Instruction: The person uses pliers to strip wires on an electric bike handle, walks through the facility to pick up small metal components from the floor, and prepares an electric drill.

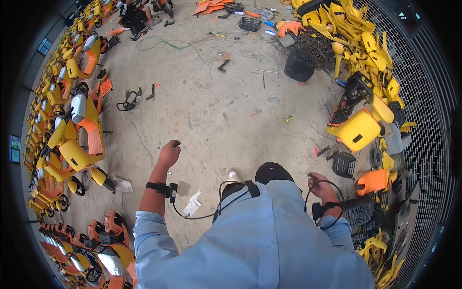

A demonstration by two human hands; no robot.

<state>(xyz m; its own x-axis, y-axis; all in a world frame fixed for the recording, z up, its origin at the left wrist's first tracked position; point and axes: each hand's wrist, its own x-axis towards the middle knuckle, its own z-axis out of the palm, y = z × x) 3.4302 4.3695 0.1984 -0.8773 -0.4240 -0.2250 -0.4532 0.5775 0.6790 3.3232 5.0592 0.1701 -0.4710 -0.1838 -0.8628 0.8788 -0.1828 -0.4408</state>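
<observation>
Blue cloth makes up the big shirt at the near side, and the person wearing it has both arms out. The left hand is over the floor, to the left. Its fingers are bent in a loose curl. I see nothing poking out of this grip, but I cannot tell if it is empty, since the back of the hand is toward us. A small black box is strapped to that wrist. White paper lies on the floor just right of the box.

The right hand is out to the right, with its fingers bent too. A black cord loops around by it. I cannot tell if that grip has hold of the cord or how wide it is. Another black box is on that wrist. A black basket sits on the floor near this hand, a bit farther away. Just right of the basket is an orange part.

Yellow and orange scooters stand in rows on the left. A big heap of yellow parts is far right, by a brick wall. Far left, another person is low down.
</observation>
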